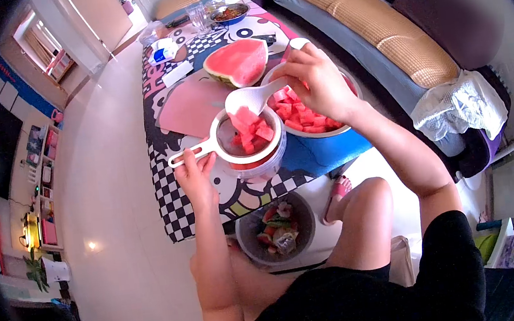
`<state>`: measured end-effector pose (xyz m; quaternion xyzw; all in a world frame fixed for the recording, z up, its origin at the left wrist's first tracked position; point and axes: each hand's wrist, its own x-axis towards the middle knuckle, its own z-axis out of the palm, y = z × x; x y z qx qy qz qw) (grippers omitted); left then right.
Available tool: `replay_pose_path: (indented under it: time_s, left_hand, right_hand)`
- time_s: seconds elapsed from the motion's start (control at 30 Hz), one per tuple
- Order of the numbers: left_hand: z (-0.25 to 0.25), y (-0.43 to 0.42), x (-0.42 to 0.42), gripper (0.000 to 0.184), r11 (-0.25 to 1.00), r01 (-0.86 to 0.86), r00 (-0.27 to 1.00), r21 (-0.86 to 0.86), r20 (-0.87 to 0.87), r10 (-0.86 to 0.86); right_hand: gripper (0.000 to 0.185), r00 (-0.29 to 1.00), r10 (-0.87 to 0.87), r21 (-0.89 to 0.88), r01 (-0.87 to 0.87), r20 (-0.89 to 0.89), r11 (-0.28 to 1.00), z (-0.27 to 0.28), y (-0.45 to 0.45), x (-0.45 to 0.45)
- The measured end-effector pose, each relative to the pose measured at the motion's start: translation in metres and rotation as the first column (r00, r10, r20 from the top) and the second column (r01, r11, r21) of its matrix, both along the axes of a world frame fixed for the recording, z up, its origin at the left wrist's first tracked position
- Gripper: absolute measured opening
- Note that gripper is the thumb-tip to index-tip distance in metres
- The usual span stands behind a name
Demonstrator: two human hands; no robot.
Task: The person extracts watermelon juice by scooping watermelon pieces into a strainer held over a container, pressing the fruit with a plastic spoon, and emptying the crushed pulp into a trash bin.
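My left hand [197,177] is closed on the white handle of a round strainer [223,156], which rests over a clear container [261,171]. Red watermelon chunks [255,136] lie in the strainer. In my right hand [315,84] is a white ladle [254,99], its bowl tipped over the strainer with watermelon at its lip. Under and beside my right hand stands a large bowl [349,80] of watermelon pieces [300,112]. A big cut piece of watermelon [238,62] sits behind the strainer on the table.
The patterned tablecloth [171,211] covers the table. At its far end are a bowl of food [230,13] and a glass pitcher [198,18]. A bin with rinds [275,229] stands below the near edge. A sofa [375,26] runs along the right.
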<state>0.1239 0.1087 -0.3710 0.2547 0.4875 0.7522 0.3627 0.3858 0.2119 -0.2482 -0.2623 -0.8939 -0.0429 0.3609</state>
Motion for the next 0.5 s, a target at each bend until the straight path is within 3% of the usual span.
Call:
replay_pose_path:
  time_s: [0.1, 0.2, 0.33, 0.5]
  left_hand:
    - [-0.002, 0.000, -0.004, 0.025, 1.000, -0.010, 1.000, -0.004, 0.014, 0.010]
    - [-0.003, 0.000, -0.006, 0.025, 0.999, -0.035, 0.999, -0.021, 0.022, 0.035]
    - [-0.003, 0.000, -0.008, 0.025, 0.999, -0.049, 0.997, -0.016, 0.053, 0.049]
    - [0.000, -0.001, -0.008, 0.026, 1.000, -0.015, 0.997, 0.011, 0.077, 0.014]
  right_hand:
    - [0.029, 0.992, -0.047, 0.110, 0.034, 0.116, 0.993, 0.004, -0.012, -0.003]
    - [0.027, 0.996, -0.075, 0.018, 0.074, 0.046, 0.997, 0.005, -0.015, -0.002]
    - [0.018, 0.960, -0.231, -0.265, 0.184, -0.160, 0.947, -0.013, -0.008, 0.001]
    - [0.047, 0.979, -0.157, -0.719, 0.015, -0.131, 0.694, -0.049, -0.003, -0.010]
